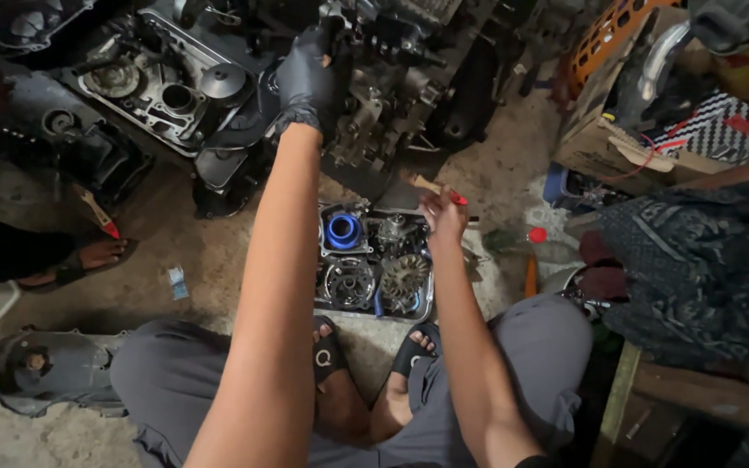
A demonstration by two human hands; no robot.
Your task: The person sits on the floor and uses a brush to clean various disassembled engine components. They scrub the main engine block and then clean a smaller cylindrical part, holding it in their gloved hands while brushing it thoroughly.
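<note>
My left hand [306, 80], in a black glove, grips the side of a dark greasy engine block [387, 95] standing on the floor ahead of me. My bare right hand [442, 215] holds a small paintbrush [431, 185] with a wooden handle and red ferrule, its bristles against the lower edge of the engine. Below both hands a metal tray [431, 305] holds engine parts: a blue ring [342, 231], a finned fan wheel [403, 276] and a round clutch piece [348, 282].
An open crankcase half [162, 87] lies at upper left. A dark engine cover [41, 371] rests by my left knee. Another person's sandalled foot [88, 258] is at left. Cardboard boxes [600, 130], an orange basket [604, 39] and patterned cloth [704, 269] crowd the right.
</note>
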